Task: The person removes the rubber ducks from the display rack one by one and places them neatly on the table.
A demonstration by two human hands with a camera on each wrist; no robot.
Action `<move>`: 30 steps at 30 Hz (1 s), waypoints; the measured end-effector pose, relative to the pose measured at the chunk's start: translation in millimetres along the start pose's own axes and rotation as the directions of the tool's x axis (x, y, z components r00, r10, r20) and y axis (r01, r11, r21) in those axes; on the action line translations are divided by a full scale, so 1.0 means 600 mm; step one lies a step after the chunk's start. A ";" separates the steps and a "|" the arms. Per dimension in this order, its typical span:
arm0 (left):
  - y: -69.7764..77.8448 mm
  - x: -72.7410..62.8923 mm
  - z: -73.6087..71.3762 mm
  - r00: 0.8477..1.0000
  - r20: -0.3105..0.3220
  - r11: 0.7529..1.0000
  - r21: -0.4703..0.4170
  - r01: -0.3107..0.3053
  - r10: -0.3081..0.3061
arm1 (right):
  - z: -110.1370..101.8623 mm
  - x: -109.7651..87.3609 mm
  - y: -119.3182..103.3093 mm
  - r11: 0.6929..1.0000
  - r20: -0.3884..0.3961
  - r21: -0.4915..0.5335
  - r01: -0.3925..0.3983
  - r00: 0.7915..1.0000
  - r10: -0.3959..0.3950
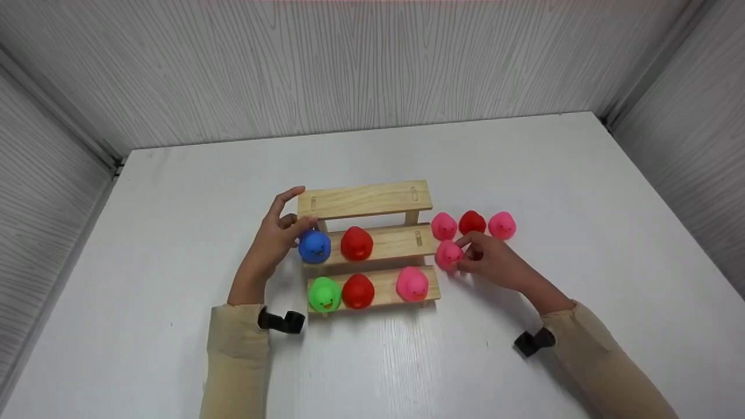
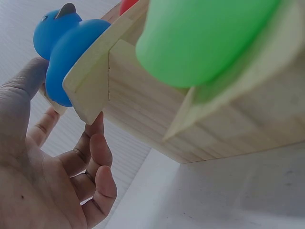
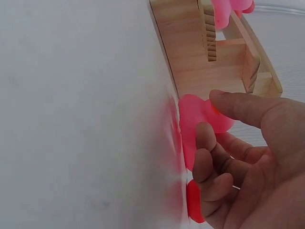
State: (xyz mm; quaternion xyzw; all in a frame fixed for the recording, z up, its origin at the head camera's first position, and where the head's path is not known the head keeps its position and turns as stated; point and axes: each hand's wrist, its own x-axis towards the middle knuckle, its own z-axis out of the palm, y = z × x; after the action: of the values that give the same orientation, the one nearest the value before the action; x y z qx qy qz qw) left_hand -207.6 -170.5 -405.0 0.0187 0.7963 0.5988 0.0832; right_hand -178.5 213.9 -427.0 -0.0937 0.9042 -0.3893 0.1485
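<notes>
A white table (image 1: 372,361) stands before a grey wood-grain panel (image 1: 361,70). On it: a 3-tier wooden rack (image 1: 366,201). Left hand (image 1: 270,238): thumb and forefinger gripping the top tier's left end, by a blue duck (image 1: 314,247) on the middle tier. Right hand (image 1: 495,259): thumb and fingers grasping a pink duck (image 1: 448,255) just right of the rack. Behind that, a red duck (image 1: 472,223) sits between 2 other pink ducks (image 1: 502,226). Bottom tier: 3 ducks (image 1: 325,294).
</notes>
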 end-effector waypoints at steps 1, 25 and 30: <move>0.000 0.000 0.000 1.000 0.000 1.000 0.000 0.000 0.000 | 0.001 0.001 0.001 1.000 0.001 -0.003 -0.002 1.000 0.002; 0.001 0.000 0.000 0.999 -0.005 0.999 -0.024 -0.035 0.035 | 0.003 0.000 0.002 0.999 0.005 -0.032 -0.042 0.999 0.042; 0.000 -0.001 0.000 1.000 -0.006 0.999 -0.017 -0.027 0.027 | 0.005 -0.002 0.001 0.998 -0.007 -0.035 -0.047 0.999 0.046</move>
State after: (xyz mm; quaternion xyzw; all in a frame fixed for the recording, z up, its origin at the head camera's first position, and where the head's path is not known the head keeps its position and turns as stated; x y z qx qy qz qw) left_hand -207.2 -170.3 -404.8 0.0269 0.7911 0.6067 0.0730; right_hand -176.4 212.7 -428.9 -0.0741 0.9133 -0.3702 0.1531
